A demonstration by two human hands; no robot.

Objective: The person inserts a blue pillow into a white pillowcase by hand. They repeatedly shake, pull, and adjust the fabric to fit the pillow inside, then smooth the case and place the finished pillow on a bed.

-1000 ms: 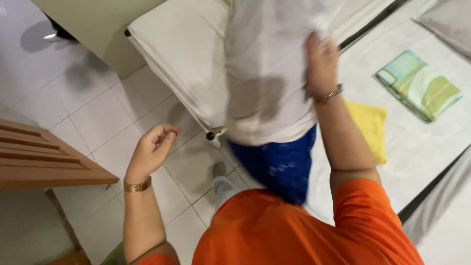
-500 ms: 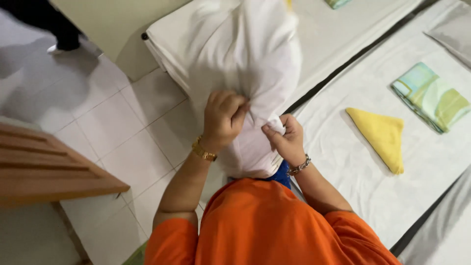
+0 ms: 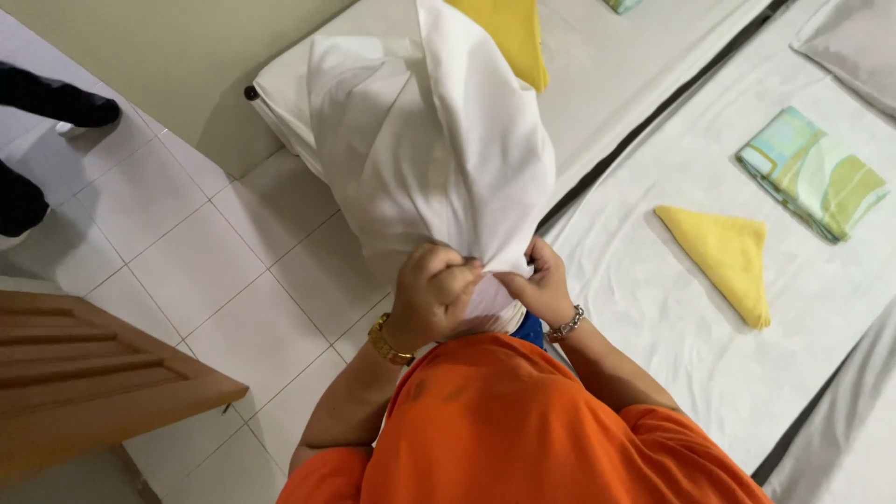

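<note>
- Two hands at chest height: left hand (image 3: pixel 431 291) and right hand (image 3: pixel 539 287), fingers clenched on gathered white pillowcase (image 3: pixel 439 159), held up over tiled floor (image 3: pixel 201 271).
- One yellow folded cloth (image 3: pixel 723 257) on white bed (image 3: pixel 653 308), near green patterned cloth (image 3: pixel 810 173).

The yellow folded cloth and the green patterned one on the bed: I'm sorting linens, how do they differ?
The yellow folded cloth is plain and folded into a triangle; the green patterned cloth has pale curved shapes and is folded into a rectangle. The yellow one lies nearer the hands. Both lie flat on the white sheet, untouched.
</note>
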